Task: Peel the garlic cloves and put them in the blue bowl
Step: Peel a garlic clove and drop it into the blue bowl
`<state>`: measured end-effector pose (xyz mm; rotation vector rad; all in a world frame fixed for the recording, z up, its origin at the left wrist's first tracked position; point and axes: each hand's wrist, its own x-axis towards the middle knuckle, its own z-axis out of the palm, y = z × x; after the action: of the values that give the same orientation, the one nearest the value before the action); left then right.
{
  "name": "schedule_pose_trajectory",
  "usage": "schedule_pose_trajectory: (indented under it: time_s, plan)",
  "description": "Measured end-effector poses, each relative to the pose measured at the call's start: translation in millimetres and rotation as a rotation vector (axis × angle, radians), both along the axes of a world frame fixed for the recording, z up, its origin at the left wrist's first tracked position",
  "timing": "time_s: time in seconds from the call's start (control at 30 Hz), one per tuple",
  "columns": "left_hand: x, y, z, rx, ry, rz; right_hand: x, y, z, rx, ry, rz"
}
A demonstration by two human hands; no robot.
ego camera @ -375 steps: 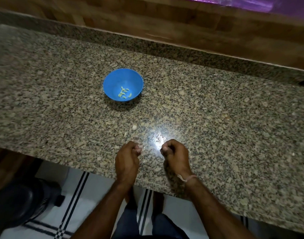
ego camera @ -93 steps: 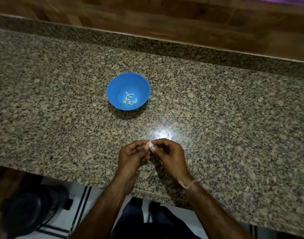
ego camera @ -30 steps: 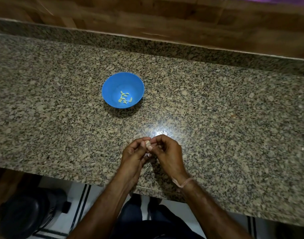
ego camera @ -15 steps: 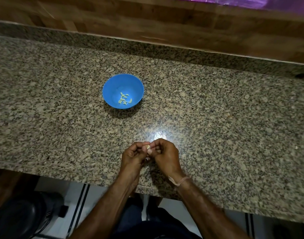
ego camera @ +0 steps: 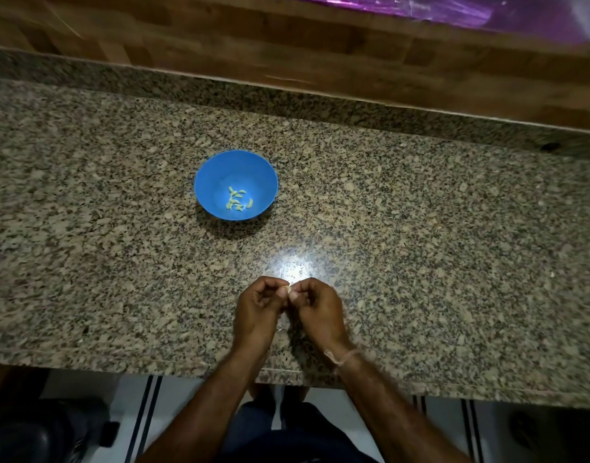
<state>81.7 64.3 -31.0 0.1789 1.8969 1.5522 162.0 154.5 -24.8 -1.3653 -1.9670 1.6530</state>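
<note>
A blue bowl stands upright on a speckled granite counter, holding a small cluster of pale yellow-green peeled cloves at the bottom of its otherwise bare interior. The cluster lies slightly toward the near-right side of the bowl's floor.

Nearer the camera, a person's two hands meet just inside the counter's front edge. The left hand and the right hand are both curled, their fingertips pinching a single small garlic clove between them, held just above the stone. Whether any skin remains on the clove is too small to tell. A thin thread band circles the right wrist.

The bowl sits beyond the hands and a little to their left, well apart from them, with bare granite between. A bright glare of reflected light falls on the stone just past the fingertips. Wide stretches of counter run to the left and right of both bowl and hands.

At the back, the surface ends at a low granite lip under a wooden wall, with a strip of purple plastic at the upper right. Below the front edge, a pale floor with dark stripes shows, and a dark object sits at lower left, too dim to identify.
</note>
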Motion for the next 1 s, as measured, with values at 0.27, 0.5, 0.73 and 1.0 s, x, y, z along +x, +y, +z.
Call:
schedule_pose_trajectory:
  time_s: [0.27, 0.5, 0.73, 1.0]
  plan:
    - [-35, -3, -10, -0.326, 0.684, -0.300, 20, 7, -9, 0.164, -0.085, 0.006]
    - [-10, -31, -20, -0.406, 0.787, -0.366, 23, 5, -12, 0.092, -0.068, -0.062]
    - [-13, -35, -29, -0.485, 0.922, -0.445, 14, 0, -9, 0.161, -0.161, -0.008]
    - [-15, -42, -35, -0.493, 1.002, -0.428, 9, 0, -9, 0.205, -0.261, 0.018]
